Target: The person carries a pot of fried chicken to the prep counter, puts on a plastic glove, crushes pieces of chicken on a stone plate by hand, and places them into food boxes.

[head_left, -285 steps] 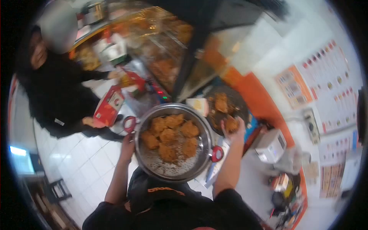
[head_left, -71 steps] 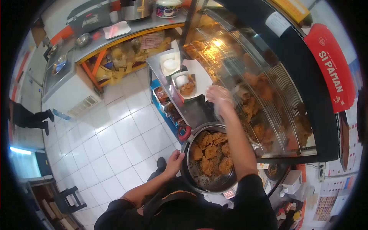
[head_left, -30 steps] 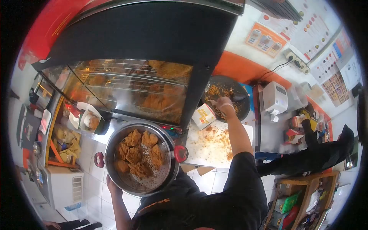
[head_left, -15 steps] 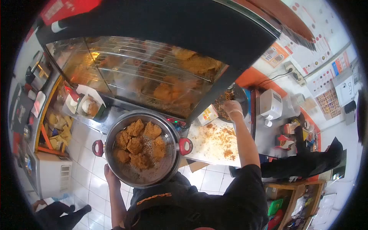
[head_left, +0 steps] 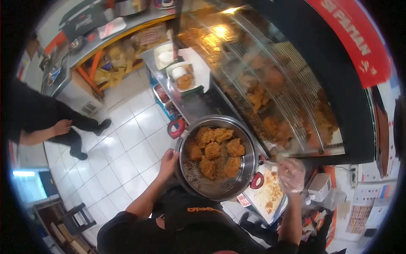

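Note:
A round steel pot [head_left: 185, 180] with red side handles holds several pieces of fried chicken [head_left: 212, 150] on a perforated insert. My left hand [head_left: 170, 160] grips the pot's left side below one handle, its fingers partly hidden by the pot. My right hand [head_left: 292, 174], in a clear plastic glove, is at the lower edge of the glass display case [head_left: 292, 84], right of the pot. Its fingers look curled together; what they hold, if anything, is blurred. Behind the glass, more fried chicken [head_left: 258, 98] lies by wire racks.
A white tray with crumbs [head_left: 267, 192] lies below my right hand. Left of the case, a paper box with food [head_left: 184, 78] stands on the counter. Another person [head_left: 42, 114] in dark clothes stands at the left on the tiled floor [head_left: 131, 139]. A white device [head_left: 320, 187] sits at the right.
My view has turned left. My gloved right hand has left the dark pan of crumbs and come to the case's edge. My left hand stays at the pot.

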Demonstrator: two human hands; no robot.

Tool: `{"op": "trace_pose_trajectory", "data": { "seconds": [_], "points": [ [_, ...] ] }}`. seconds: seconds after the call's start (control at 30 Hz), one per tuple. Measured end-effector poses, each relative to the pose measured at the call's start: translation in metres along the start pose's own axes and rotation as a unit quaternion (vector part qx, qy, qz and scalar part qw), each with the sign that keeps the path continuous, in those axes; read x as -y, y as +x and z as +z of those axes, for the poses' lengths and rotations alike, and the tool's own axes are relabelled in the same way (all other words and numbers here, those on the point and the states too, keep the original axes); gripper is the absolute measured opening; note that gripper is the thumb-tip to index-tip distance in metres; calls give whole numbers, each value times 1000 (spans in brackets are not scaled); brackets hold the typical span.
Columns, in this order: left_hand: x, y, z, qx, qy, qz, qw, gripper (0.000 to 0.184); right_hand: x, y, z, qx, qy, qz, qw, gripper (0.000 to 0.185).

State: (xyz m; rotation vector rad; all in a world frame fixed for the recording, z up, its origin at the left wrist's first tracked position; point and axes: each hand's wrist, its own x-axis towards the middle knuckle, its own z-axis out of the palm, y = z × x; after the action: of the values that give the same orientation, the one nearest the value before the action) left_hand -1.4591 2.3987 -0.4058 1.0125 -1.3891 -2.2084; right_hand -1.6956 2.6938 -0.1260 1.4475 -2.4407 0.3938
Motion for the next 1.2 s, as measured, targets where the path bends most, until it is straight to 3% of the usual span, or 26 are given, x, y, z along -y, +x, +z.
{"op": "trace_pose_trajectory", "data": {
  "seconds": [0.07, 0.2, 0.23, 0.27, 0.3, 0.33, 0.43, 0.53, 0.6, 0.67, 0.7, 0.73, 0.77, 0.8, 0.87, 0.9, 1.03, 1.1, 1.17, 1.2],
  "points": [
    [1, 3, -2, 25, 5, 9, 1000, 22, 33, 53, 30, -51, 81, -123, 988, 15],
    [3, 5, -3, 39, 2, 13, 999, 25, 69, 142, 115, -12, 201, -25, 979, 18],
    [-1, 4, -3, 39, 16, 16, 999, 25, 72, 168, 143, -36, 201, -47, 978, 15],
    [-5, 2, -3, 39, 33, 20, 999, 25, 85, 194, 156, 0, 180, 23, 983, 14],
    [-7, 1, -4, 40, 49, 23, 998, 25, 85, 215, 185, -51, 216, 21, 975, 15],
    [0, 4, -5, 39, 31, 13, 999, 25, 82, 236, 205, -19, 192, 48, 980, 23],
    [2, 6, -6, 45, 23, 12, 999, 25, 81, 268, 265, -86, 164, 101, 977, 32],
    [18, 14, -16, 54, 53, 7, 997, 24, 77, 258, 277, -35, 301, 182, 935, 38],
    [9, 15, -14, 64, 46, 4, 997, 23, 80, 223, 240, -64, 366, 97, 923, 35],
    [5, 19, -20, 103, 41, -32, 993, 22, 78, 174, 202, -66, 484, 116, 865, 23],
    [2, 21, -24, 121, 39, -50, 991, 22, 65, 136, 199, -105, 761, 152, 622, 29],
    [-10, 22, -26, 145, 67, -67, 985, 23, 78, 106, 165, -165, 771, 233, 569, 37],
    [-28, 22, -27, 169, 97, -84, 977, 24, 84, 73, 155, -200, 604, 254, 729, 39],
    [-40, 25, -29, 192, 126, -101, 968, 25, 91, 40, 144, -225, 395, 300, 839, 41],
    [-42, 39, -35, 241, 104, -143, 954, 28, 66, -60, 173, -363, 341, 401, 769, 44],
    [-44, 44, -39, 264, 93, -166, 945, 30, 69, -102, 179, -391, 232, 466, 759, 45],
    [-67, 68, -46, 399, 145, -208, 881, 37, 133, -202, 196, -291, -48, 648, 702, 51],
    [-67, 86, -47, 447, 174, -229, 847, 37, 167, -191, 206, -370, 252, 707, 548, 47],
    [-93, 84, -38, 480, 212, -223, 822, 35, 198, -162, 201, -384, 425, 747, 338, 42],
    [-85, 90, -42, 495, 218, -223, 811, 35, 201, -157, 203, -314, 424, 761, 379, 42]
  ]
}}
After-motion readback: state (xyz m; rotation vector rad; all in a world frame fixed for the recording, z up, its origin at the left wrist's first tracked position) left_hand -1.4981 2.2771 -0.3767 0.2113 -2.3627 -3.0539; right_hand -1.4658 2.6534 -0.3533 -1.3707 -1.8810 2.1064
